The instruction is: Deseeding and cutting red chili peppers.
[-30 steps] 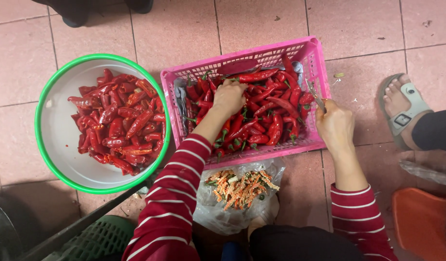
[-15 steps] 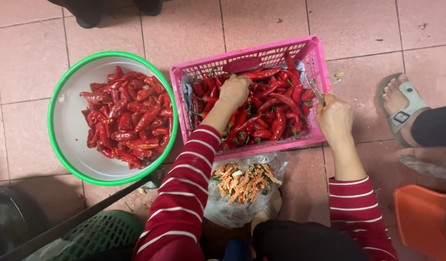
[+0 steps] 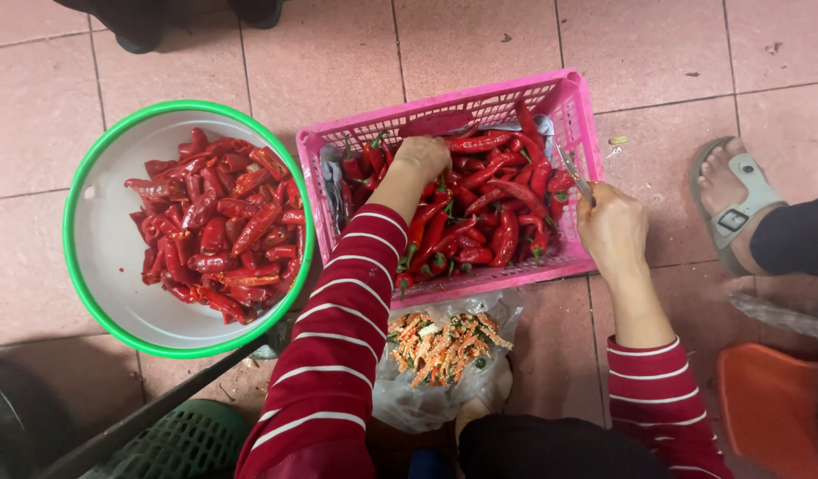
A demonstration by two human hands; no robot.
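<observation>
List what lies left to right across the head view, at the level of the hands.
Green-rimmed bowl of red chilies → left hand in the pink basket → right hand holding scissors → another person's sandalled foot.

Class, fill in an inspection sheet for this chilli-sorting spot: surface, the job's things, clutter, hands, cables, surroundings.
Surface: pink tiled floor with grey grout lines.
Job's things: pink basket of stemmed red chillies; green-rimmed bowl holding trimmed chillies; clear bag of cut stems.
Clutter: small scraps on the tiles near the basket.
Hands: left hand reaches into the basket chillies; right hand holds small scissors; how the fingers sit, cannot tell.
Cables: nothing seen.
Surroundings: sandalled foot at right, orange stool, green crate.
</observation>
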